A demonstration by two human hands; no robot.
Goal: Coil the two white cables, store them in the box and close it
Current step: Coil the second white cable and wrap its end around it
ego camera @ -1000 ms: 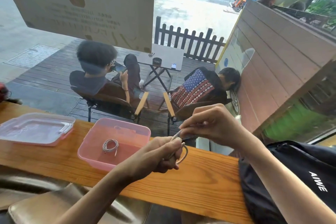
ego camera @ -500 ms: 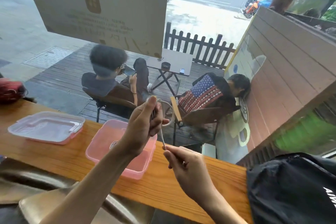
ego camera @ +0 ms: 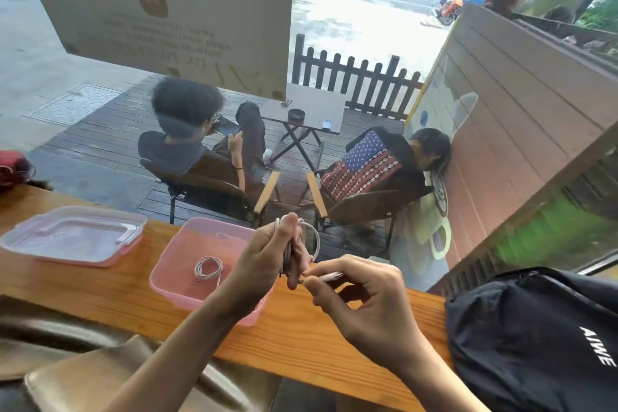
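Note:
One white cable (ego camera: 208, 268) lies coiled inside the open pink box (ego camera: 174, 281) on the wooden counter. Above the box's right side my left hand (ego camera: 267, 257) grips the loops of the second white cable (ego camera: 313, 237), held upright. Just to its right my right hand (ego camera: 361, 298) pinches that cable's plug end (ego camera: 331, 276) between thumb and fingers. The box's clear lid (ego camera: 72, 234) with pink latches rests flat on the counter at the left, apart from the box.
A black backpack (ego camera: 535, 338) sits on the counter's right end. A red object (ego camera: 11, 167) is at the far left. The wooden counter (ego camera: 83, 291) runs along a window; two people sit in chairs outside. A brown seat edge is below, near me.
My left hand rose from the counter with the coil, then settled above the box's right side. My right hand dropped below it, then came up to pinch the plug end beside the coil.

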